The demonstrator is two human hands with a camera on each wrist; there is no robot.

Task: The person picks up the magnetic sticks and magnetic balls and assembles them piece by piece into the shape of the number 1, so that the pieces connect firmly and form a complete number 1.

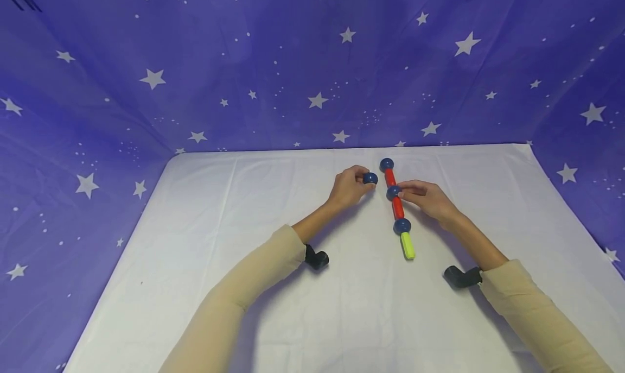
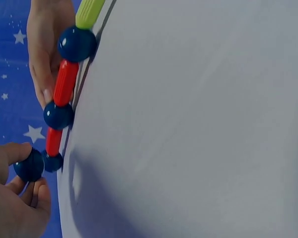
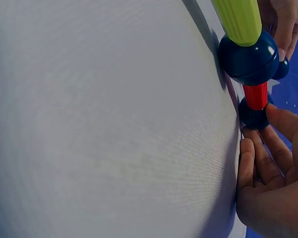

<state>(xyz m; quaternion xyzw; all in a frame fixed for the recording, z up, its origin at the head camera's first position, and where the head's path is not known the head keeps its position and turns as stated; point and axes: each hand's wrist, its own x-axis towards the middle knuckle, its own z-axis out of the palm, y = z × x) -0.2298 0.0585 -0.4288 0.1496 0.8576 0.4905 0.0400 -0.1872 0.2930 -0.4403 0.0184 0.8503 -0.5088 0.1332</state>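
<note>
My left hand (image 1: pixel 348 188) pinches a loose dark blue ball (image 1: pixel 370 178) between thumb and fingers, just left of a straight chain of balls and rods. The chain lies on the white cloth: a far blue ball (image 1: pixel 387 164), a red rod (image 1: pixel 389 177), a middle blue ball (image 1: pixel 393 193), another red rod (image 1: pixel 398 209), a near blue ball (image 1: pixel 402 226) and a yellow-green rod (image 1: pixel 407 246) at the near end. From the right, my right hand (image 1: pixel 432 199) grips the middle ball. In the left wrist view, the held ball (image 2: pixel 29 166) partly overlaps the far ball (image 2: pixel 52 161).
The white cloth (image 1: pixel 351 302) covers the table. A purple star-printed sheet (image 1: pixel 273 63) rises behind it and at both sides. Black wrist-camera mounts (image 1: pixel 461 277) stick out from both sleeves, low over the cloth.
</note>
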